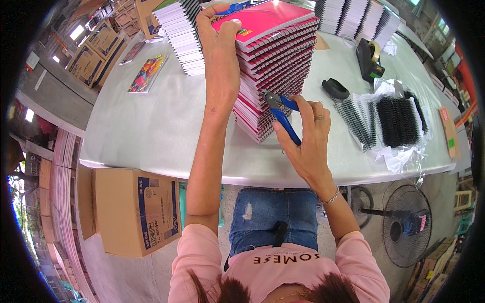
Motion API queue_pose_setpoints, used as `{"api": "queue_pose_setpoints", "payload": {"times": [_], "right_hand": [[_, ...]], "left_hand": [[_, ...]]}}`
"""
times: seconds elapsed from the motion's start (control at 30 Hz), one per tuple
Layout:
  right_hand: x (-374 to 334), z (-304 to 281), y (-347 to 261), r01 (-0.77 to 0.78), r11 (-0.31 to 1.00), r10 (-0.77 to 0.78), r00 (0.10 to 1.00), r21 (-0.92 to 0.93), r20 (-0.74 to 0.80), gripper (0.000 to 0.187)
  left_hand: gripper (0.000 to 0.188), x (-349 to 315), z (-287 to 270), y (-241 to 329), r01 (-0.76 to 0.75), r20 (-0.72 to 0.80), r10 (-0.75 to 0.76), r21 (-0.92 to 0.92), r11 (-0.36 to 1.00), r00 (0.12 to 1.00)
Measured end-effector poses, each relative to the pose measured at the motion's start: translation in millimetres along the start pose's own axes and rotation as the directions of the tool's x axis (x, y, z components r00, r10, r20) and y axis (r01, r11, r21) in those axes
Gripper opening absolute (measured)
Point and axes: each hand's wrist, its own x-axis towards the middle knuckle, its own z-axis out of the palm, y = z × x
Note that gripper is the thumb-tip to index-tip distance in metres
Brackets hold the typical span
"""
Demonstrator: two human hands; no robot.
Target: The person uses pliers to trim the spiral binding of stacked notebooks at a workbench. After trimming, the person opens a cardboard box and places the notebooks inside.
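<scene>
Glossy pink notebooks (273, 55) bound with dark coils (299, 54) stood stacked on a silvery table (151, 129), fingers of the left hand (223, 55) grasping the top, those of the right hand (309, 139) wrapped around blue-handled pliers (284, 122) at the coils.

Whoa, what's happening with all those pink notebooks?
A person is at a table with a tall stack of pink notebooks. Their left hand rests at the top of the stack. Their right hand holds blue-handled pliers, with the tips at the stack's side, partway down. Whether they are cutting anything is too small to tell. Black coils lie off to the right.
</scene>
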Motion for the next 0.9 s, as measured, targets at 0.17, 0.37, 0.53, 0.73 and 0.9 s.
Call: {"api": "queue_pose_setpoints", "payload": {"times": [0.17, 0.37, 0.53, 0.73, 0.9], "right_hand": [[10.4, -20.5, 8.9, -0.686, 0.304, 0.097, 0.713, 0.661, 0.695, 0.047], [-6.2, 0.7, 3.5, -0.319, 0.794, 0.214, 0.944, 0.518, 0.253, 0.047], [-8.6, 4.5, 1.3, -0.059, 0.995, 0.059, 0.998, 0.085, 0.011, 0.059], [-6.8, 13.4, 7.2, -0.042, 0.998, 0.043, 0.999, 0.041, -0.021, 0.062], [-5.9, 17.1, 9.9, -0.034, 0.999, 0.035, 0.999, 0.028, -0.028, 0.063]], "left_hand": [[0.046, 3.6, -8.0, -6.3, -0.024, -0.013, 0.024, 0.025, 0.999, 1.0], [0.047, -1.0, 3.1, 0.2, -0.042, 0.007, 0.042, -0.008, 0.999, 0.999], [0.047, -0.3, -1.3, -1.1, -0.058, -0.002, 0.058, 0.045, 0.997, 0.998], [0.051, -1.8, -1.9, -0.8, -0.024, 0.018, 0.024, -0.001, 1.0, 1.0], [0.048, -5.8, 2.1, 9.2, -0.062, 0.015, 0.063, -0.069, 0.996, 0.998]]}}
